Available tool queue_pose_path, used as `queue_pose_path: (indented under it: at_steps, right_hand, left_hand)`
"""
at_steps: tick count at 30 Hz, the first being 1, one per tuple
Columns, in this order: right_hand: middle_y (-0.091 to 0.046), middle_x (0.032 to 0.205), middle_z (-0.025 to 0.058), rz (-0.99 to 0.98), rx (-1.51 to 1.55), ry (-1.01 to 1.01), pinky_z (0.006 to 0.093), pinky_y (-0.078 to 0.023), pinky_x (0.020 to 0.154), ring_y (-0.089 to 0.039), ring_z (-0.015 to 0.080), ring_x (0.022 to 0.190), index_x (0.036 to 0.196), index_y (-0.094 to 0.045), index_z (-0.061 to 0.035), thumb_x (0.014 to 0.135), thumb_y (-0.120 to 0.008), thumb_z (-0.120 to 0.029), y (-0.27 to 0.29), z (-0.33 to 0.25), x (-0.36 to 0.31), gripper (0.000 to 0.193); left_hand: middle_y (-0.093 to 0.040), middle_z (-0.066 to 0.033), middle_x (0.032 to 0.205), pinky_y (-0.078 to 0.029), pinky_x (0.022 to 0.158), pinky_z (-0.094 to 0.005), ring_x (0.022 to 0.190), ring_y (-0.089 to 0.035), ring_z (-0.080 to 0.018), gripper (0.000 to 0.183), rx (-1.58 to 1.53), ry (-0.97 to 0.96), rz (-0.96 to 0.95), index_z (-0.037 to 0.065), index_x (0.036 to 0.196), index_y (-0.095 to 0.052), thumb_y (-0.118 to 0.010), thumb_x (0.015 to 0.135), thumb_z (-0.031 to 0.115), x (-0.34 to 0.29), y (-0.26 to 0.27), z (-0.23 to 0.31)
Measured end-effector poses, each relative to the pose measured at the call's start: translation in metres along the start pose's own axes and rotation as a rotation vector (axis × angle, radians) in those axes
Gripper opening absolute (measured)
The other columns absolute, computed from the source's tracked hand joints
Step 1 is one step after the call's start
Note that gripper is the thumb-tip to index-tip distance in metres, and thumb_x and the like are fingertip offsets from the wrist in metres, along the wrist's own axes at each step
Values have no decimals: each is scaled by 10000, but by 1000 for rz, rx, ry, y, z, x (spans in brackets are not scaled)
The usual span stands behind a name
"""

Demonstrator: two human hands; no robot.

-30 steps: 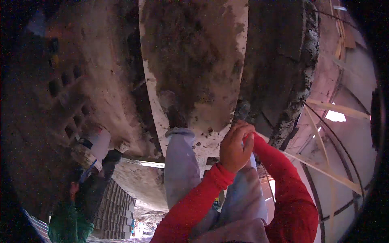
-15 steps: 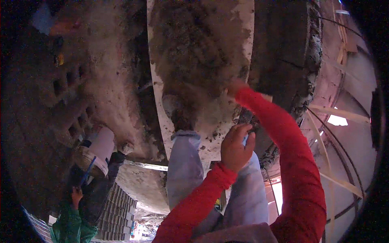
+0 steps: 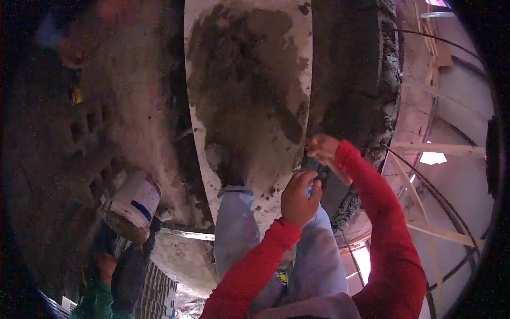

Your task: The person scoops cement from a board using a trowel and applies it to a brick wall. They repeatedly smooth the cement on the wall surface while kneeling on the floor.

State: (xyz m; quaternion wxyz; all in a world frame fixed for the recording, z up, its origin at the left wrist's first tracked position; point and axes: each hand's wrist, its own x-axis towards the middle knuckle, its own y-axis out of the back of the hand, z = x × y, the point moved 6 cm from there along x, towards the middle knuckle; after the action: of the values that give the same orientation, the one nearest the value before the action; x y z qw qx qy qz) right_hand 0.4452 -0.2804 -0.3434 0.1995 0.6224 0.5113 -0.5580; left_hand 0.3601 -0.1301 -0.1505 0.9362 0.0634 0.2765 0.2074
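My left hand (image 3: 299,200) hovers over or rests at my right knee, its fingers loosely curled with a small gap to the thumb and nothing seen in it. Farther out, my right hand (image 3: 324,148) is closed, its fingers smeared by motion. A pale strip, apparently wood (image 3: 340,173), sticks out from under it toward my forearm; the rest is hidden. Below lies a long pale board (image 3: 276,183), its middle coated with dark wet mortar (image 3: 239,69). My left foot is on the board, dim in shadow.
At the left, another person in a green sleeve (image 3: 95,300) handles a tilted white bucket (image 3: 139,199) with a blue band. Hollow blocks (image 3: 79,127) stand beyond it. A rough concrete edge (image 3: 390,80) runs along the right, with wooden braces (image 3: 441,149) and bent rods past it.
My right hand has swung back toward me, off the mortar to the board's right edge. My left hand has barely shifted. The co-worker's bucket has tipped further, its underside now toward me.
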Motion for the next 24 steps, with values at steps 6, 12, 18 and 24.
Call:
queue_pose_path:
  at_steps: [6,12,18,24]
  right_hand:
    - [-609,823,74,144,325,379,360,-489,675,-581,207,737,921,-567,-45,842,-566,-214,-81,88,-31,187]
    - [-604,1011,191,586,-145,-84,430,-480,779,-581,357,909,1085,-538,-56,911,-399,-363,-83,105,90,380]
    - [-621,866,156,1311,-504,426,410,-471,679,-594,260,767,1070,-533,-11,894,-486,-346,-12,-68,186,382]
    - [-619,765,185,856,-333,457,405,-480,637,-628,300,731,1044,-544,-26,844,-544,-270,-15,-111,88,315]
  left_hand:
    - [-609,-110,860,-477,699,-348,759,-602,-248,205,2,-31,-15,46,966,-588,-620,791,148,-1,-6,-4]
    - [-596,-135,935,-478,715,-374,782,-585,-296,203,6,24,-28,27,978,-570,-591,807,135,-3,1,-12]
    - [-595,-130,929,-483,699,-350,761,-589,-256,203,18,-67,-64,19,979,-566,-603,796,98,-2,-4,-2]
    - [-595,-127,920,-481,701,-349,761,-587,-251,203,32,-83,-16,19,983,-565,-603,796,87,-4,5,-2]
